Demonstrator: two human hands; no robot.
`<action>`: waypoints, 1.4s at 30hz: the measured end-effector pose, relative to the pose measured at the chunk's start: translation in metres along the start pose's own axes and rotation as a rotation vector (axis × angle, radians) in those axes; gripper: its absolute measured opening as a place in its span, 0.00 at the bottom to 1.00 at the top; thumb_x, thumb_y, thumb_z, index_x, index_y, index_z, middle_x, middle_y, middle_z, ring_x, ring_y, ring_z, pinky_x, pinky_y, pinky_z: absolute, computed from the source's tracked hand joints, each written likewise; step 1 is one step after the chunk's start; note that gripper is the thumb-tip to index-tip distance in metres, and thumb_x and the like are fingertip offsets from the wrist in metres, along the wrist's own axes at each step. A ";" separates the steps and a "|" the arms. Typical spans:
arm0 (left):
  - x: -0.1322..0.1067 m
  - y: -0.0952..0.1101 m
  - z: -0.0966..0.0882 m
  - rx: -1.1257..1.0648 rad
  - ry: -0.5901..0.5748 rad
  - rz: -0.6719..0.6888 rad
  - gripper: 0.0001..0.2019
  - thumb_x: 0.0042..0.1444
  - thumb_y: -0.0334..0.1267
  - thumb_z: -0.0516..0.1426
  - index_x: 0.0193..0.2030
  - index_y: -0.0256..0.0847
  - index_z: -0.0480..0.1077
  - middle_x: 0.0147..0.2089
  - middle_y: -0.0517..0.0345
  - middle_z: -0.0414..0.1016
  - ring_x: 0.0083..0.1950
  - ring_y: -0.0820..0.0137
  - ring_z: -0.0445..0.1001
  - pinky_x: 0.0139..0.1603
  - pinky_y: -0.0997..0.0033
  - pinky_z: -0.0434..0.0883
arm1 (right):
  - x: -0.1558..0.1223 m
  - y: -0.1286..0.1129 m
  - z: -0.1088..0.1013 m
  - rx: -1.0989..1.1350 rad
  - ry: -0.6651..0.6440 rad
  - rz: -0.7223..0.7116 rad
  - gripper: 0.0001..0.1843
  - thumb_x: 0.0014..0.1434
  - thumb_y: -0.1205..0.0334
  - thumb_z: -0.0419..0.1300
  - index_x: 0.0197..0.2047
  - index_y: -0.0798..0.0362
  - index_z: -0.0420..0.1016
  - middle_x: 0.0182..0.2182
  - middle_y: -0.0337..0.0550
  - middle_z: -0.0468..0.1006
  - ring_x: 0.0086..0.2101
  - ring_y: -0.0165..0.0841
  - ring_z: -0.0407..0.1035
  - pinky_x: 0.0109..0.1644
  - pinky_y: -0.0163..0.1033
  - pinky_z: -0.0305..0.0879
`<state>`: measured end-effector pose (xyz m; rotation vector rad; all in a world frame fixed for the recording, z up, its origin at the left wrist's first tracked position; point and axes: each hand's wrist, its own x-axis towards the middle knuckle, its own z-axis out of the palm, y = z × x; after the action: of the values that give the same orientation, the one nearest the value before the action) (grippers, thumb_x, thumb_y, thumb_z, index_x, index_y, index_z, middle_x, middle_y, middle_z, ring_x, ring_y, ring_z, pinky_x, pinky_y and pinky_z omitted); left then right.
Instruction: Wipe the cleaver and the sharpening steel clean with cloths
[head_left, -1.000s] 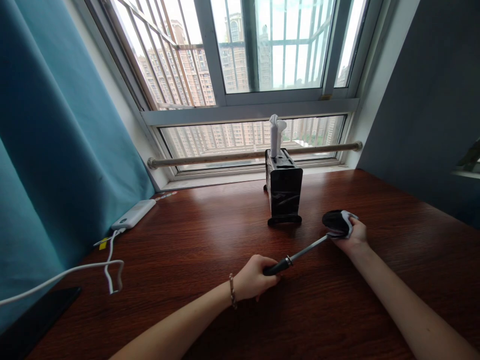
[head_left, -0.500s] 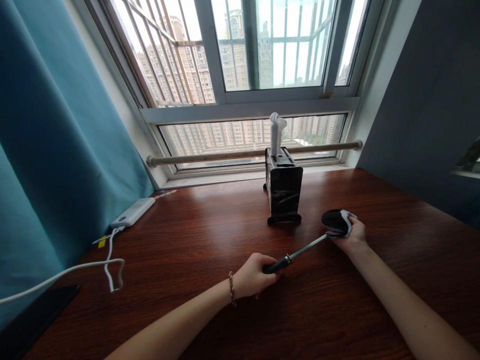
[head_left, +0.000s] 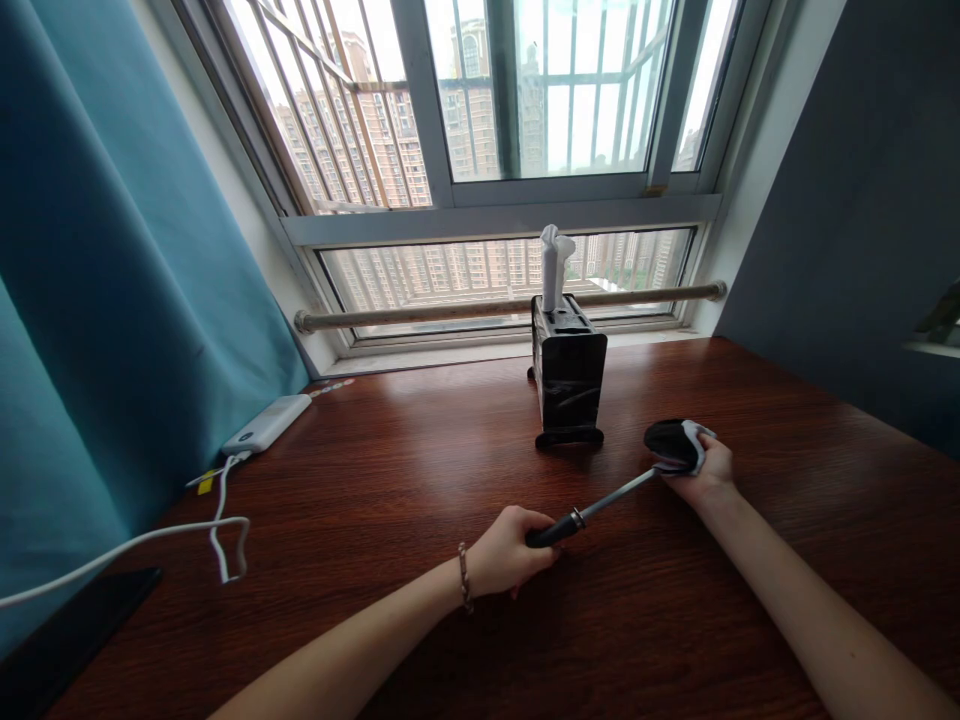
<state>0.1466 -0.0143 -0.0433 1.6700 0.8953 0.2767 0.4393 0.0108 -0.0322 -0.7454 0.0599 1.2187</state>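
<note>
My left hand (head_left: 508, 551) is closed round the black handle of a ladle (head_left: 609, 495), whose metal shaft runs up to the right over the wooden table (head_left: 390, 480). My right hand (head_left: 703, 472) grips the ladle's black bowl (head_left: 669, 440) with a white tissue (head_left: 699, 444) pressed against its right side. A black tissue holder (head_left: 568, 375) stands just behind the ladle, with a white tissue (head_left: 552, 262) sticking out of its top.
A white power bank (head_left: 268, 425) lies at the table's left edge with a white cable (head_left: 202, 530) looping toward me. A dark flat device (head_left: 67, 640) sits at the near left corner. A teal curtain (head_left: 112, 280) hangs left, the window (head_left: 517, 150) stands behind.
</note>
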 end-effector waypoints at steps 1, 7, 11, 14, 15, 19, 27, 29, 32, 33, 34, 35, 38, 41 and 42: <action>0.000 0.000 0.000 0.000 0.000 0.000 0.13 0.50 0.43 0.55 0.33 0.32 0.68 0.16 0.65 0.58 0.13 0.78 0.58 0.09 0.81 0.59 | 0.000 0.000 0.000 -0.006 0.002 0.000 0.12 0.50 0.69 0.46 0.23 0.55 0.68 0.20 0.45 0.73 0.19 0.39 0.68 0.18 0.42 0.65; 0.000 -0.002 0.000 0.003 0.004 0.002 0.12 0.50 0.42 0.55 0.33 0.33 0.69 0.16 0.65 0.58 0.13 0.78 0.59 0.09 0.81 0.58 | -0.003 0.000 0.003 0.004 0.022 -0.002 0.13 0.51 0.69 0.45 0.23 0.55 0.68 0.19 0.45 0.73 0.19 0.39 0.68 0.17 0.43 0.65; 0.000 -0.001 0.000 0.007 0.005 0.001 0.12 0.50 0.42 0.55 0.33 0.33 0.69 0.16 0.65 0.58 0.13 0.78 0.59 0.09 0.80 0.58 | -0.003 0.000 0.002 0.012 0.007 0.001 0.13 0.51 0.69 0.45 0.23 0.56 0.69 0.20 0.46 0.73 0.19 0.39 0.68 0.17 0.42 0.65; 0.000 0.000 0.000 0.012 0.003 0.000 0.13 0.50 0.43 0.55 0.33 0.32 0.69 0.16 0.65 0.58 0.13 0.78 0.59 0.09 0.80 0.58 | -0.001 0.000 0.000 0.003 -0.006 -0.002 0.12 0.50 0.69 0.46 0.23 0.56 0.69 0.20 0.46 0.73 0.19 0.39 0.68 0.18 0.42 0.65; 0.000 0.000 0.000 0.013 0.002 -0.002 0.13 0.50 0.43 0.55 0.33 0.32 0.69 0.16 0.65 0.59 0.13 0.78 0.59 0.09 0.80 0.58 | 0.000 0.000 0.000 0.002 -0.010 -0.003 0.12 0.50 0.69 0.46 0.23 0.56 0.69 0.20 0.45 0.73 0.19 0.39 0.68 0.18 0.42 0.66; 0.000 0.000 0.000 0.012 0.001 -0.005 0.14 0.50 0.43 0.55 0.35 0.32 0.70 0.16 0.65 0.58 0.14 0.77 0.59 0.10 0.79 0.59 | 0.001 0.000 -0.002 0.014 -0.026 0.003 0.11 0.49 0.70 0.46 0.23 0.56 0.68 0.20 0.45 0.73 0.19 0.38 0.68 0.18 0.41 0.66; 0.000 -0.002 0.000 0.017 0.003 -0.010 0.14 0.50 0.44 0.55 0.35 0.32 0.69 0.16 0.65 0.58 0.13 0.78 0.59 0.10 0.80 0.59 | 0.001 0.000 -0.001 0.006 -0.012 0.004 0.11 0.49 0.69 0.46 0.23 0.55 0.68 0.20 0.46 0.73 0.20 0.39 0.68 0.18 0.43 0.66; 0.000 -0.002 0.000 0.018 0.002 -0.012 0.14 0.50 0.44 0.55 0.34 0.32 0.69 0.17 0.65 0.58 0.13 0.78 0.59 0.10 0.80 0.58 | 0.001 0.000 -0.001 0.009 -0.008 0.004 0.11 0.49 0.69 0.46 0.24 0.55 0.68 0.21 0.46 0.73 0.20 0.40 0.68 0.18 0.43 0.65; 0.000 -0.001 0.000 0.019 0.000 -0.015 0.14 0.50 0.44 0.55 0.34 0.32 0.69 0.17 0.65 0.58 0.14 0.78 0.59 0.10 0.80 0.59 | 0.002 0.000 -0.001 0.006 -0.005 0.004 0.11 0.49 0.69 0.46 0.24 0.56 0.68 0.21 0.46 0.73 0.20 0.40 0.68 0.18 0.44 0.65; 0.000 -0.001 0.000 0.019 0.000 -0.015 0.14 0.50 0.44 0.55 0.34 0.32 0.69 0.17 0.65 0.58 0.14 0.78 0.59 0.10 0.80 0.59 | 0.002 0.000 -0.001 0.001 -0.006 0.002 0.11 0.49 0.69 0.46 0.24 0.56 0.68 0.21 0.46 0.73 0.20 0.41 0.68 0.18 0.44 0.65; 0.000 0.000 0.000 0.019 0.000 -0.015 0.14 0.50 0.44 0.55 0.34 0.32 0.69 0.17 0.65 0.58 0.14 0.78 0.59 0.10 0.80 0.59 | 0.002 0.000 -0.001 -0.004 -0.008 -0.001 0.10 0.48 0.69 0.46 0.24 0.55 0.68 0.21 0.46 0.73 0.20 0.40 0.68 0.18 0.44 0.65; 0.000 0.000 0.000 0.019 0.000 -0.014 0.14 0.50 0.44 0.55 0.34 0.33 0.69 0.17 0.65 0.58 0.14 0.78 0.59 0.10 0.80 0.59 | 0.002 0.000 -0.002 -0.011 -0.012 -0.005 0.10 0.48 0.69 0.46 0.24 0.55 0.68 0.21 0.46 0.73 0.20 0.40 0.68 0.19 0.44 0.65; 0.000 0.000 0.000 0.022 -0.002 -0.014 0.12 0.50 0.43 0.55 0.32 0.33 0.68 0.17 0.65 0.59 0.14 0.78 0.59 0.10 0.80 0.59 | 0.002 0.000 -0.002 -0.019 -0.021 -0.012 0.09 0.46 0.69 0.47 0.25 0.56 0.69 0.21 0.47 0.73 0.21 0.39 0.68 0.20 0.41 0.66; 0.000 0.000 0.000 0.027 0.000 -0.017 0.12 0.50 0.43 0.55 0.32 0.33 0.68 0.17 0.65 0.59 0.14 0.78 0.59 0.10 0.81 0.58 | 0.001 0.000 -0.002 -0.012 -0.015 -0.002 0.10 0.47 0.69 0.47 0.25 0.56 0.69 0.21 0.47 0.73 0.21 0.39 0.68 0.20 0.41 0.66; 0.000 -0.001 0.000 0.028 0.002 -0.018 0.12 0.50 0.43 0.55 0.32 0.33 0.68 0.17 0.65 0.58 0.14 0.79 0.59 0.10 0.81 0.58 | 0.001 0.000 -0.002 -0.011 -0.010 0.002 0.10 0.47 0.69 0.47 0.25 0.56 0.69 0.21 0.47 0.73 0.21 0.39 0.68 0.20 0.41 0.66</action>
<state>0.1466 -0.0141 -0.0441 1.6867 0.9185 0.2549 0.4401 0.0104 -0.0338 -0.7484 0.0458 1.2257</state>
